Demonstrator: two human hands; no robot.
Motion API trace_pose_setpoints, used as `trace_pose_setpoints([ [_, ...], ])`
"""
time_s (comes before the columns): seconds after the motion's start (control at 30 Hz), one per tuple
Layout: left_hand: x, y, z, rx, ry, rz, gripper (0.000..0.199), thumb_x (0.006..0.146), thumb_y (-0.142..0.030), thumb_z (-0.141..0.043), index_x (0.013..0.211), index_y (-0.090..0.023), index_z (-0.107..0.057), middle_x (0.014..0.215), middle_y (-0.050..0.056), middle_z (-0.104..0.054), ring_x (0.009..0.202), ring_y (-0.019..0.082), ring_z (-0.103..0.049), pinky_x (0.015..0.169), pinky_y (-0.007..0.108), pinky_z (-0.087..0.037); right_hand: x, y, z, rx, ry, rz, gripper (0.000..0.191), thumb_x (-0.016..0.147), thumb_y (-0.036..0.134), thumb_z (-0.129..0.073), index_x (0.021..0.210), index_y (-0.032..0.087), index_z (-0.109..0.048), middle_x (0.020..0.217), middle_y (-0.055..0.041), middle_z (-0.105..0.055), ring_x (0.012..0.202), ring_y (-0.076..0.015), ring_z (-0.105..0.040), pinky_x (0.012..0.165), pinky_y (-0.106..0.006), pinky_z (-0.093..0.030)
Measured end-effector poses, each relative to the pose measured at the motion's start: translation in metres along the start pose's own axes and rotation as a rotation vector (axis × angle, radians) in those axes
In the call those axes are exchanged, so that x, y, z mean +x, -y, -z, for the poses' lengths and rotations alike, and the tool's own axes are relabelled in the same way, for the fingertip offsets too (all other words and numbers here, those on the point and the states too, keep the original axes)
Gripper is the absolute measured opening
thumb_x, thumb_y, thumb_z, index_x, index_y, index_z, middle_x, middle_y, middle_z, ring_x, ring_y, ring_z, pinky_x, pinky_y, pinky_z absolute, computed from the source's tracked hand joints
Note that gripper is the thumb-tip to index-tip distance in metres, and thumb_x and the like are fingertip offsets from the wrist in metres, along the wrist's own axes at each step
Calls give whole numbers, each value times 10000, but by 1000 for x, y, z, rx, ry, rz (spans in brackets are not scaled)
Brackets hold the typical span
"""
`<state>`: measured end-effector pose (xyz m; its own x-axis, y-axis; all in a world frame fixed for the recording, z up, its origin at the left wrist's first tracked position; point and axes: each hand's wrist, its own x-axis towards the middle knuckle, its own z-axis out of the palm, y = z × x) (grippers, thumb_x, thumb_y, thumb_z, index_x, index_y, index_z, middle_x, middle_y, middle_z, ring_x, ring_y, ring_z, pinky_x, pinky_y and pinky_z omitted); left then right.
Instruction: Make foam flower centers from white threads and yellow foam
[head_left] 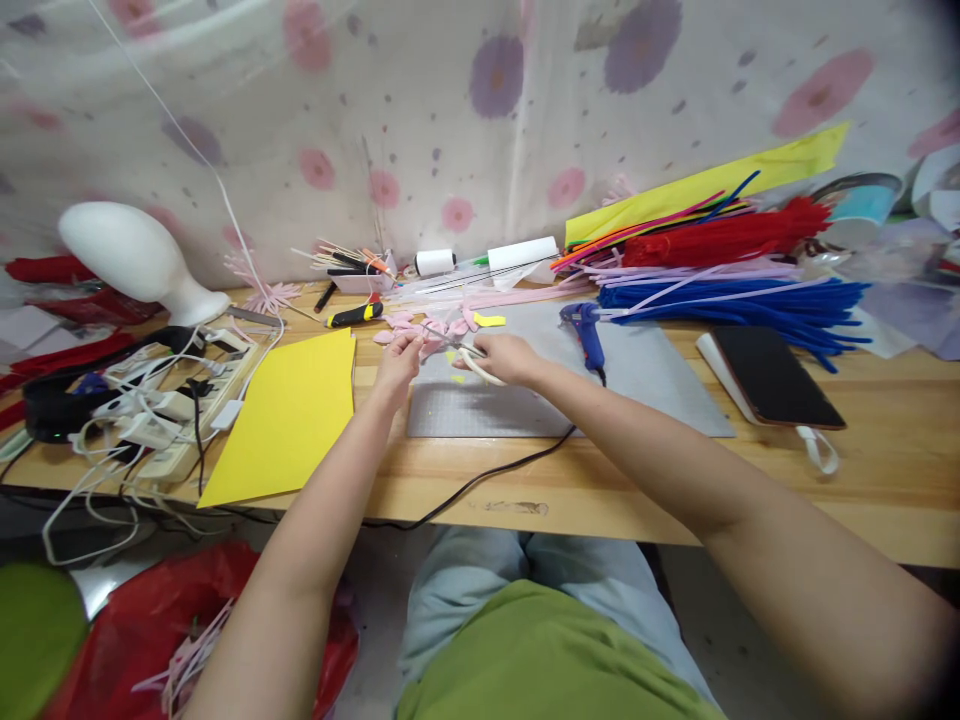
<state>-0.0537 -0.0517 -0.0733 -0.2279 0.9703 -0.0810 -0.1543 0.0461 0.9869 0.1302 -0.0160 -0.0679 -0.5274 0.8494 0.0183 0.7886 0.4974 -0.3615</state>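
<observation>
My right hand is closed round a pair of scissors with pale handles. The blades point left toward my left hand. That hand's thumb and fingers are pinched together near the blade tips, but what lies between them is too small to make out. Just behind both hands lie fuzzy pink pipe-cleaner shapes. A small yellow piece rests beside them, and tiny yellow scraps lie on the grey cutting mat.
A blue glue gun lies on the mat, its black cord crossing the table front. Yellow sheet and a crowded power strip are left. Blue pipe cleaners and a phone are right; a utility knife lies behind.
</observation>
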Motion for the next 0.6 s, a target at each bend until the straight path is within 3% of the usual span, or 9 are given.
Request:
trace_pose_setpoints([
  [0.1,0,-2,8,-37,-6,16,129,756,-226,-601,716,-159,-498,434,-103,-255,354,12,-171,364,150,-106,3,1,1,55,-14,-29,612,741,749,-341,852,199,-586,902,-74,-662,776,-190,-578,549,-249,-287],
  [0.2,0,-4,12,-140,50,122,163,793,-285,-575,737,-156,-493,443,-107,-214,351,13,-160,352,131,-111,1,-1,6,74,-17,-35,597,737,743,-361,847,196,-572,907,-73,-658,756,-186,-570,544,-249,-288],
  [0.4,3,-3,10,-351,195,360,518,840,-594,-316,789,-132,-543,464,-77,-258,339,30,-186,318,149,-165,-8,-10,29,9,-47,-108,581,739,719,-399,962,203,-548,933,-88,-656,791,-212,-579,596,-257,-323],
  [0.5,4,0,5,-405,220,380,567,860,-580,-251,831,-113,-572,504,-20,-415,366,50,-341,358,171,-302,-15,-9,56,-130,-140,-167,568,750,686,-434,986,185,-558,930,-115,-645,859,-249,-575,655,-286,-346],
  [0.6,4,3,0,-408,225,385,435,895,-448,-310,845,-113,-582,658,61,-590,568,114,-581,553,239,-483,-26,-11,100,-206,-216,-234,583,765,673,-441,988,154,-582,911,-129,-633,878,-259,-565,685,-324,-355],
])
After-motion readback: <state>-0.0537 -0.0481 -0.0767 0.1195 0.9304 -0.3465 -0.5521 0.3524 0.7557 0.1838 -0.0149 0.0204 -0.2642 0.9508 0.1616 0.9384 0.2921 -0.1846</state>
